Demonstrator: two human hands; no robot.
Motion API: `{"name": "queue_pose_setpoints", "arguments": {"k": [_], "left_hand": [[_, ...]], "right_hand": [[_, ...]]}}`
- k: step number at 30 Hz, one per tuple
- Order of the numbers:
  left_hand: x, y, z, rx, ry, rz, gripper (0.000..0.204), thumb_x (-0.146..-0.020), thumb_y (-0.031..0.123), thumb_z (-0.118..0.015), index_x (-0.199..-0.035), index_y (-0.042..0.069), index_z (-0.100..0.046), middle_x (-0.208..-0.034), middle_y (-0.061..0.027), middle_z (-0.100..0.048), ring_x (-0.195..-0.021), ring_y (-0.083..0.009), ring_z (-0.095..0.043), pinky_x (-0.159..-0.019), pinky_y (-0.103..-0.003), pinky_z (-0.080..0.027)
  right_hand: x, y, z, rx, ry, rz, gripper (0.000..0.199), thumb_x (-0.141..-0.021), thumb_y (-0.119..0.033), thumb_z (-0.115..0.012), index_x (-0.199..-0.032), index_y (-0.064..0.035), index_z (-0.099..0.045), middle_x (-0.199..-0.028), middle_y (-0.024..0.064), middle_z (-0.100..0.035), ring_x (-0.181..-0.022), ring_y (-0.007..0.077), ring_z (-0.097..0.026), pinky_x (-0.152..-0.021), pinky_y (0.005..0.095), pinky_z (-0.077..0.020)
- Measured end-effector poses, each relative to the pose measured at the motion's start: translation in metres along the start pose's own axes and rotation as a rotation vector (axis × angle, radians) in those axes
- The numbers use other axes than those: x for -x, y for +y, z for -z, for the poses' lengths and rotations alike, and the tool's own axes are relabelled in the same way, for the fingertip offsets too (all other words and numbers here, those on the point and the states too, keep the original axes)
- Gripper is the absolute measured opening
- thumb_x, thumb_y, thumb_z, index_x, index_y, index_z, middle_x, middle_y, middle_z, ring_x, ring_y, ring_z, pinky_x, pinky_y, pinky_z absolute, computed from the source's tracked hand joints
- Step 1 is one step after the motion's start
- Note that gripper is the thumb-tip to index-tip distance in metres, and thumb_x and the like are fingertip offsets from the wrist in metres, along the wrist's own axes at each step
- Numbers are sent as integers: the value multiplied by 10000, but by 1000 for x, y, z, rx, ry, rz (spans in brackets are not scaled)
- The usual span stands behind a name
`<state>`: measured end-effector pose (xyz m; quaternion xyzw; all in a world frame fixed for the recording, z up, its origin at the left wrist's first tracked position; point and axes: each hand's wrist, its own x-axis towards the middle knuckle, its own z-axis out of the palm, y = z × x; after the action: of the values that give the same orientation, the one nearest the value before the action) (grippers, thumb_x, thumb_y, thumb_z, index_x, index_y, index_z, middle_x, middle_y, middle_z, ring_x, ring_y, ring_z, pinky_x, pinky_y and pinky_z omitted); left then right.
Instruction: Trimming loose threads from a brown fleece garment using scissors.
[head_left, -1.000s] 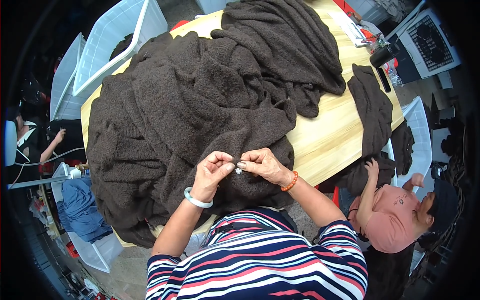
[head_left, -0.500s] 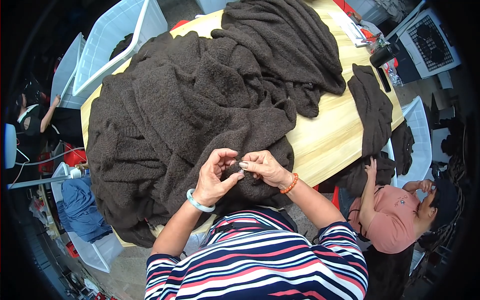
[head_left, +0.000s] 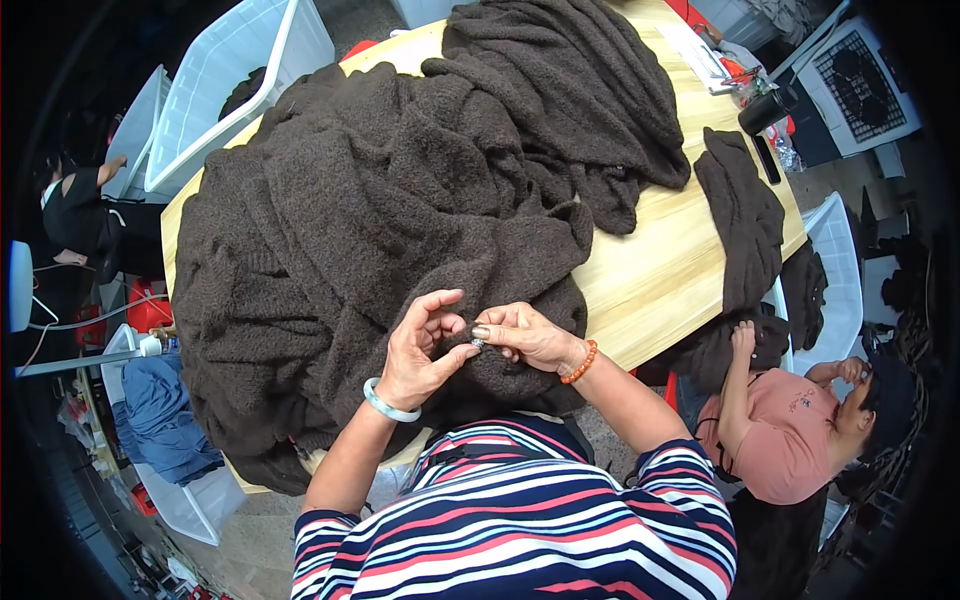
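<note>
A big heap of dark brown fleecy fabric (head_left: 400, 200) covers most of the wooden table (head_left: 660, 270). My left hand (head_left: 422, 350), with a pale green bangle on the wrist, pinches a fold of that fabric at the near edge. My right hand (head_left: 525, 335), with an orange bead bracelet, holds a small silvery thing (head_left: 478, 342) against the same fold, fingertips meeting the left thumb. What the small thing is cannot be made out.
Another dark fabric piece (head_left: 745, 220) hangs over the table's right edge, where a person in a pink top (head_left: 790, 440) sits handling it. White plastic crates (head_left: 235, 70) stand at the far left. A person in black (head_left: 75, 215) is at the left. A black cup (head_left: 765, 108) stands far right.
My left hand has opened its upper fingers and shifted slightly on the fold. The right hand stays pinched at the same spot. The person at the left has moved.
</note>
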<state>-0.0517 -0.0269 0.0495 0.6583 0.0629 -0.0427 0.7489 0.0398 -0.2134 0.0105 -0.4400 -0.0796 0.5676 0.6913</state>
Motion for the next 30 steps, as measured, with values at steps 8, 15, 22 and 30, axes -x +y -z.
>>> {"name": "queue_pose_setpoints", "arguments": {"k": [8, 15, 22, 30], "left_hand": [[2, 5, 8, 438, 143, 81, 631, -782, -134, -697, -1339, 5, -435, -1011, -55, -614, -933, -105, -614, -829, -228, -542], [10, 9, -12, -103, -30, -173, 679, -754, 34, -808, -1334, 12, -456, -1115, -63, -588, -1046, -140, -577, -929, -294, -476], [6, -11, -30, -347, -156, -98, 1156, -604, 281, -904, -1474, -16, -204, -1378, -217, -435, -1289, -313, -442, -1067, -397, -364], [-19, -1, -130, 222, -539, -242, 530, -803, 187, -763, -1259, 26, -546, -1226, -96, -588, -1123, -167, -513, -995, -350, -427]], "right_hand": [[22, -26, -18, 717, 314, 469, 550, -822, -80, -727, -1322, -24, -503, -1380, 103, -446, -682, 73, -554, -611, 205, -467], [18, -13, -9, 1167, -21, 451, 386, -768, -92, -720, -1120, 9, -599, -999, 143, -624, -837, 209, -630, -712, 317, -503], [78, -86, -40, 88, -51, 821, 370, -951, -319, -530, -832, 17, -629, -762, 148, -588, -652, 221, -533, -562, 303, -411], [96, -112, -50, 167, 162, 777, 414, -817, -311, -716, -950, 59, -585, -895, 124, -601, -786, 186, -537, -708, 302, -445]]}}
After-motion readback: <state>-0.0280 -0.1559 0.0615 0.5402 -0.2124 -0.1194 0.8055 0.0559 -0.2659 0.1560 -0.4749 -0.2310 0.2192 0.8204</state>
